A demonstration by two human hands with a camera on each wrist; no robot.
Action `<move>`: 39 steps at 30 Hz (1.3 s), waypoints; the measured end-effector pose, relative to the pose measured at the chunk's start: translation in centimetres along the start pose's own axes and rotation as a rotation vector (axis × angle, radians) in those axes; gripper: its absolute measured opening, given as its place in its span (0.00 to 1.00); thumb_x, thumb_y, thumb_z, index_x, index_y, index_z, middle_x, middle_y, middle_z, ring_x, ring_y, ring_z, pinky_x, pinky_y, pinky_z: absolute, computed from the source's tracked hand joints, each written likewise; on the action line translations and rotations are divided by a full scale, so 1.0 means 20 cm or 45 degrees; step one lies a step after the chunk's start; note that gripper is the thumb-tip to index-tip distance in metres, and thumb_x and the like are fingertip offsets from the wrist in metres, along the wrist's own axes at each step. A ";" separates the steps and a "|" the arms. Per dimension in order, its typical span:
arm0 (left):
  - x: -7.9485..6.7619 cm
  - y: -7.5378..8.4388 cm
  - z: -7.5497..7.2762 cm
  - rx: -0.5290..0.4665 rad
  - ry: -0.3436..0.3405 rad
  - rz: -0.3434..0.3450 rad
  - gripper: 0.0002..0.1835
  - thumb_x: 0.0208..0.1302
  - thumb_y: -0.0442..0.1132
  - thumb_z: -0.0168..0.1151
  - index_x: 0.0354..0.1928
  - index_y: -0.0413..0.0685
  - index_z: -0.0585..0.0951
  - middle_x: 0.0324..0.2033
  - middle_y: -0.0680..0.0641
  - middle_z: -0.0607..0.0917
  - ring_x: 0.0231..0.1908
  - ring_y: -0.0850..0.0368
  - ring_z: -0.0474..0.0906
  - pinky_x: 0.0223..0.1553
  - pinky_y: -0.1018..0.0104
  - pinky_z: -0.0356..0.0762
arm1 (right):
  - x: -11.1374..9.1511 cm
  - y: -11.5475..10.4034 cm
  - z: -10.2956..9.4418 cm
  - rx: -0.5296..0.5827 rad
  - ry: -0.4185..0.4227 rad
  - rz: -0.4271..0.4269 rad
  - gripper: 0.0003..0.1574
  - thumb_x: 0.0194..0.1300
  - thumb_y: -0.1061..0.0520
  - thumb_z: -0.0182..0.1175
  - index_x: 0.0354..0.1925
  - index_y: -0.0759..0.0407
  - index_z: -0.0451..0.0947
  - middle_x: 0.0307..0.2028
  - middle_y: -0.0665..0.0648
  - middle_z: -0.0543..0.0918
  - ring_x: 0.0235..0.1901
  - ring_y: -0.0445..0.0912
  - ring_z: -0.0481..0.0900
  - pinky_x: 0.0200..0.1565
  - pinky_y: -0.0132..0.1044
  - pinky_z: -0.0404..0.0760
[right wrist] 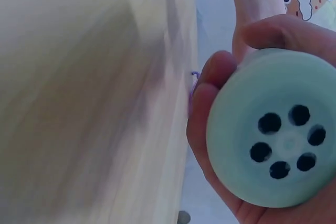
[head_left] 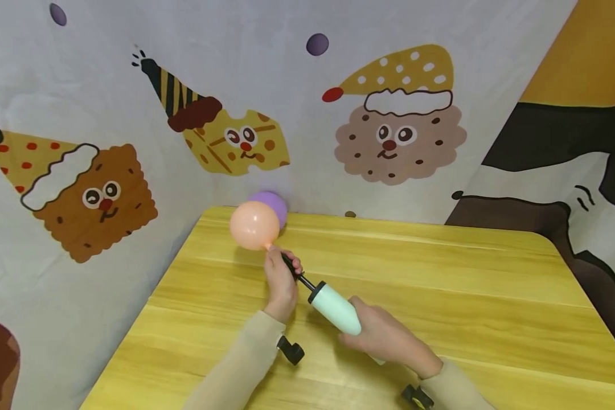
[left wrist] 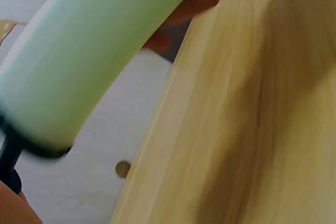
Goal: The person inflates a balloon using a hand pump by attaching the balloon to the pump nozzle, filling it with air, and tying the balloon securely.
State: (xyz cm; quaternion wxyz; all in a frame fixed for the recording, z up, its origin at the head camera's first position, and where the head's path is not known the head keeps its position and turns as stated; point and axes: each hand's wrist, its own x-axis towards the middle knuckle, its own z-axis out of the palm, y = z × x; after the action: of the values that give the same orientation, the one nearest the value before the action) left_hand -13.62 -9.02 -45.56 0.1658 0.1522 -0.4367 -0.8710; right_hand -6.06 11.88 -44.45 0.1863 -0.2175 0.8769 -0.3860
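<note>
A small, round, inflated peach balloon (head_left: 254, 225) sits at the tip of a mint-green balloon pump (head_left: 335, 307). My left hand (head_left: 280, 282) grips the pump's black end piece, close by the balloon's neck. Between that hand and the barrel a length of black rod shows. My right hand (head_left: 381, 336) wraps round the barrel lower down. In the right wrist view, the fingers and thumb curl about the pump's round base (right wrist: 273, 87), which has several dark holes. The left wrist view shows mostly the barrel (left wrist: 94, 56), slightly blurred. The pump is held slanting above the table.
A purple balloon (head_left: 277, 205) lies at the table's back edge against the cloth, partly behind the peach one. The wood-grain table (head_left: 441, 285) stretches beneath both hands. A pale cloth backdrop (head_left: 307, 171) with cartoon biscuits rises behind and to the left.
</note>
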 end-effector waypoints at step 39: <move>-0.10 -0.12 0.01 -0.005 -0.026 -0.067 0.20 0.86 0.47 0.37 0.34 0.45 0.69 0.23 0.52 0.74 0.18 0.64 0.69 0.19 0.74 0.69 | 0.02 0.00 0.01 -0.028 0.053 -0.007 0.32 0.60 0.49 0.73 0.51 0.65 0.70 0.29 0.53 0.78 0.20 0.42 0.76 0.19 0.36 0.78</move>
State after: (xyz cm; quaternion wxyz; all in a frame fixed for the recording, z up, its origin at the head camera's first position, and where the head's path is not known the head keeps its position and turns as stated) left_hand -12.26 -6.65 -47.06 0.1387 0.1542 -0.4326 -0.8774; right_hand -6.16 11.50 -44.61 0.1647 -0.2137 0.8842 -0.3814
